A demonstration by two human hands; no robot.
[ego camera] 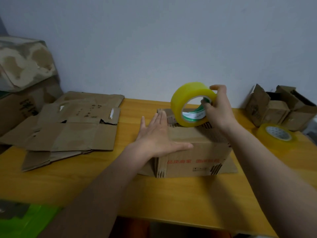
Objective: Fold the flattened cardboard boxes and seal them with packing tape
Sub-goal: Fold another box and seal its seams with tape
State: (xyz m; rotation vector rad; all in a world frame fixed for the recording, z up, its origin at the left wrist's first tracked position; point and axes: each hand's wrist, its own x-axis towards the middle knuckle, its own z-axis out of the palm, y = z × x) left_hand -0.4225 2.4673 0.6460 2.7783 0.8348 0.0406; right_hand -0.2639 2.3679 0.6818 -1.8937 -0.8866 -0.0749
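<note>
Atop brown folded cardboard box [193,143]: left hand [157,134] flat, fingers straight, pressing flaps; right hand [217,107] fingers clamped on yellow packing tape roll [192,107]. Keep flaps tight, run tape straight along seam.

A single head-worn wide-angle view looked forward and down from above the near edge of the wooden table [171,194], close over both forearms; the wall stood beyond the fingertips [162,114] of the left hand [154,134], and straight edges bowed toward the frame's borders
</note>
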